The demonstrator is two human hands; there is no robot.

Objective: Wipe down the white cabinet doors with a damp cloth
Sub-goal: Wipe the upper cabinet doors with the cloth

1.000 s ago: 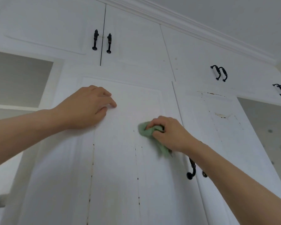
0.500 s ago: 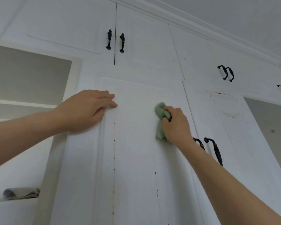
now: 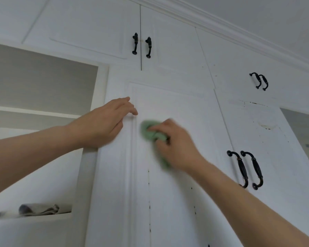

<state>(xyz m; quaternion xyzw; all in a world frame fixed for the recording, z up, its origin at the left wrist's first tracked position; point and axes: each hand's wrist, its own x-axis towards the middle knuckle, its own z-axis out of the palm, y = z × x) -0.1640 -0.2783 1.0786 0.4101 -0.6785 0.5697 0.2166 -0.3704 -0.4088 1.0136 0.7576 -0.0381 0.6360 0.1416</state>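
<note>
- The right hand (image 3: 175,145) grips a bunched green cloth (image 3: 151,133) and presses it against the white cabinet door (image 3: 177,202); both are motion-blurred, so the exact finger layout is unclear.
- The cloth sits on the upper part of the door's inset panel, poking out of the hand toward 10 o'clock, with a tail trailing under the palm toward 6 o'clock.
- The left hand (image 3: 103,124) holds nothing; it rests with fingers loosely extended on the door's left frame, at 9 o'clock from the cloth and near it without touching.
- The two hands are apart, each on the same door.
- Dark specks run in vertical lines down the panel at 6 o'clock from the cloth.
- A pair of black handles (image 3: 246,170) sits at 3 o'clock from the right forearm, where this door meets the neighbouring door (image 3: 268,139), whose paint is chipped.
- Upper doors at 12 o'clock carry two small black handles (image 3: 141,45).
- An open shelf niche (image 3: 39,111) lies at 9 o'clock; a crumpled grey cloth (image 3: 43,208) rests on its lower ledge.
</note>
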